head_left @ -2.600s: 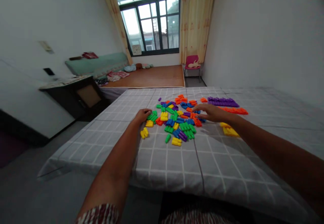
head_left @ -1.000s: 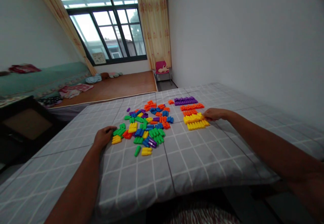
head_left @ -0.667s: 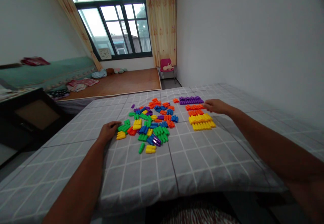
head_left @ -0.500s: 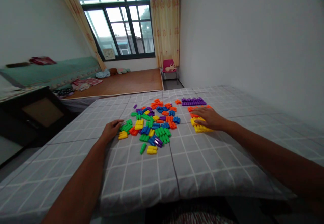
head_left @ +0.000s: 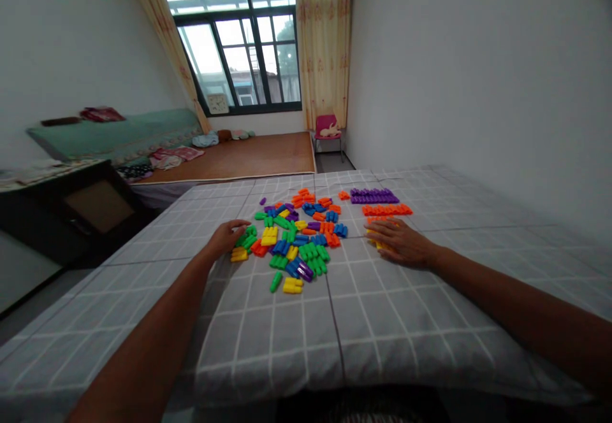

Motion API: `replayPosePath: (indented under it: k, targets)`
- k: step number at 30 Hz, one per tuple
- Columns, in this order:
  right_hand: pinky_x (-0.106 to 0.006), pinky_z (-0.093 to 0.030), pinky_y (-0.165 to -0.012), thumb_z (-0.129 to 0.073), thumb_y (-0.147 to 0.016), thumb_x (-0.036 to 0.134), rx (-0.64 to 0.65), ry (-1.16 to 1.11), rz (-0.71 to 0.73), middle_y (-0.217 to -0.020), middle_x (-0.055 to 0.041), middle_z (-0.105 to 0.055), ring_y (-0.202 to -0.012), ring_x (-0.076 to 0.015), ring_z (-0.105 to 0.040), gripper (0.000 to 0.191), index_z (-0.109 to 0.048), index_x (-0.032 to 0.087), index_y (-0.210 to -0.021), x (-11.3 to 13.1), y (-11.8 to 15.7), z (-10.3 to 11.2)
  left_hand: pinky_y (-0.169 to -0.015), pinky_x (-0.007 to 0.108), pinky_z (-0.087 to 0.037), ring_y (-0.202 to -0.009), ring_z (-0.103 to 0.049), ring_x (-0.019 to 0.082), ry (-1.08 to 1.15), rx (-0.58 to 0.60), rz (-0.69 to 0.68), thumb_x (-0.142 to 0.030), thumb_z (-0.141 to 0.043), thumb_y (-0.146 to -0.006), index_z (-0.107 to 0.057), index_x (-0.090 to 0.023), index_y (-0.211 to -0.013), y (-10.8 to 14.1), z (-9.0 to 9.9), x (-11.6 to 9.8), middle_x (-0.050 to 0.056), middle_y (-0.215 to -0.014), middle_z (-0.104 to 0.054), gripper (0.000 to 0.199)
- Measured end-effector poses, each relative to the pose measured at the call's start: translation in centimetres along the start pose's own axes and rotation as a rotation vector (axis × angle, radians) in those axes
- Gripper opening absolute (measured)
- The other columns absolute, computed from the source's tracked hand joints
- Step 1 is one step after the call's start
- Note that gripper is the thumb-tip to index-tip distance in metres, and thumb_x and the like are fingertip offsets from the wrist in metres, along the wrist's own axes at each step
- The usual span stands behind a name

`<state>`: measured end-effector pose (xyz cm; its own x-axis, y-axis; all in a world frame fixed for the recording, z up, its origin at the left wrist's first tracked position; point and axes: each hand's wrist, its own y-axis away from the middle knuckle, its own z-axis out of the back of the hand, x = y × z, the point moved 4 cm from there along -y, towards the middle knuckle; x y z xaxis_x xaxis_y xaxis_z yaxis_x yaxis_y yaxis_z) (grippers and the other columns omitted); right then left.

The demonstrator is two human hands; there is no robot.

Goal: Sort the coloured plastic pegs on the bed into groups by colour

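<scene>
"Right hand [head_left: 402, 243] had moved: in the frame from 2.6 s back I had it over the right side of the block heap [head_left: 289, 232], and now it lay over the yellow rows [head_left: 377, 244]."

"How did its fingers stand?"

"Palm down, fingers stretched out and slightly spread. They covered most of the yellow, so from my end I couldn't tell how firmly they pressed."

"And the left hand [head_left: 226, 237]?"

"At the heap's left edge, as before, fingers half bent, tips at the green blocks [head_left: 247, 239]. I couldn't tell whether they pinched one. A small yellow block [head_left: 240, 255] sat just below it."

"Where were the sorted rows?"

"Right of the heap on the worktop [head_left: 387, 321], which had a grey checked cover. Purple row [head_left: 374, 196] farthest from me, long orange row [head_left: 387, 210] next, then a shorter orange row partly hidden at the fingertips, then the yellow. One small orange block [head_left: 343, 195] sat just left of the purple."

"Strays?"

"Single green piece [head_left: 276, 281] and a yellow pair [head_left: 293, 285] at the near side of the heap, tiny purple piece [head_left: 262, 200] at the far side. I logged the heap as mixed: green, blue, orange, yellow, purple."

"Background?"

"Window [head_left: 239, 60] straight ahead, pink chair [head_left: 326, 123] below the curtain [head_left: 325, 47]."
</scene>
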<state>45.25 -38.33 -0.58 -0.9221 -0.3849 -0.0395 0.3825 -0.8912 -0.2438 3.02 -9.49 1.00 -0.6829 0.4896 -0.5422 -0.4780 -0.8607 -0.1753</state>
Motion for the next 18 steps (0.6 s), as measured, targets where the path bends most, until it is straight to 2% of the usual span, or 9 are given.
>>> replayPosePath:
  k: [5,7,10,12,14,16,18]
  targets:
    - [-0.054,-0.026,-0.111,-0.049,-0.092,0.042,-0.034,-0.059,0.002,-0.148,-0.0083,-0.047,-0.137,-0.0289,-0.039,0.049,-0.052,0.029,-0.139,0.4,-1.2,1.4,-0.088,0.032,-0.049,-0.100,-0.066,0.026,-0.025,-0.003,-0.082,-0.049,-0.052,-0.075,-0.075,-0.019,-0.103,-2.6,0.4,-0.3,0.008,-0.106,-0.074,0.048]
    - [-0.053,-0.027,-0.112,-0.045,-0.094,0.039,-0.098,-0.070,-0.007,-0.146,-0.0080,-0.049,-0.136,-0.0280,-0.040,0.045,-0.054,0.028,-0.136,0.9,-3.3,2.5,-0.094,0.034,-0.047,-0.105,-0.064,0.027,0.011,-0.011,-0.109,-0.048,-0.050,-0.077,-0.074,-0.017,-0.105,-3.5,0.1,-0.5,0.009,-0.109,-0.073,0.048]
    - [-0.051,-0.031,-0.111,-0.038,-0.097,0.034,-0.190,-0.120,-0.029,-0.142,-0.0087,-0.053,-0.132,-0.0263,-0.044,0.042,-0.057,0.025,-0.133,1.7,-8.1,3.2,-0.094,0.036,-0.048,-0.104,-0.065,0.027,0.115,-0.011,-0.108,-0.046,-0.048,-0.080,-0.072,-0.014,-0.109,-4.0,-1.3,-0.8,0.010,-0.108,-0.073,0.049]
    - [-0.050,-0.035,-0.109,-0.038,-0.097,0.032,-0.184,-0.162,-0.027,-0.138,-0.0098,-0.057,-0.128,-0.0260,-0.049,0.041,-0.058,0.024,-0.132,2.0,-12.0,2.4,-0.095,0.036,-0.048,-0.104,-0.064,0.025,0.186,-0.001,-0.107,-0.044,-0.050,-0.079,-0.072,-0.015,-0.108,-3.7,-2.5,-0.9,0.009,-0.110,-0.073,0.047]
    - [-0.049,-0.036,-0.107,-0.040,-0.095,0.031,-0.126,-0.166,-0.048,-0.136,-0.0110,-0.058,-0.126,-0.0265,-0.050,0.042,-0.057,0.022,-0.132,1.8,-15.8,0.7,-0.098,0.036,-0.046,-0.108,-0.063,0.024,0.231,-0.013,-0.123,-0.041,-0.053,-0.077,-0.074,-0.017,-0.104,-3.2,-3.5,-0.9,0.008,-0.114,-0.072,0.041]
    - [-0.048,-0.036,-0.107,-0.042,-0.095,0.030,-0.039,-0.138,-0.142,-0.138,-0.0135,-0.056,-0.127,-0.0275,-0.049,0.043,-0.054,0.019,-0.135,1.1,-19.1,-1.4,-0.102,0.035,-0.043,-0.113,-0.061,0.023,0.245,-0.046,-0.143,-0.037,-0.054,-0.075,-0.075,-0.018,-0.098,-2.7,-3.9,-0.6,0.008,-0.118,-0.070,0.036]
    - [-0.048,-0.037,-0.106,-0.041,-0.096,0.035,0.051,-0.120,-0.271,-0.138,-0.0157,-0.055,-0.127,-0.0286,-0.049,0.045,-0.054,0.017,-0.135,0.5,-21.6,-3.4,-0.099,0.034,-0.045,-0.109,-0.062,0.022,0.237,-0.047,-0.127,-0.036,-0.053,-0.076,-0.075,-0.018,-0.099,-2.3,-3.8,-0.2,0.008,-0.116,-0.071,0.036]
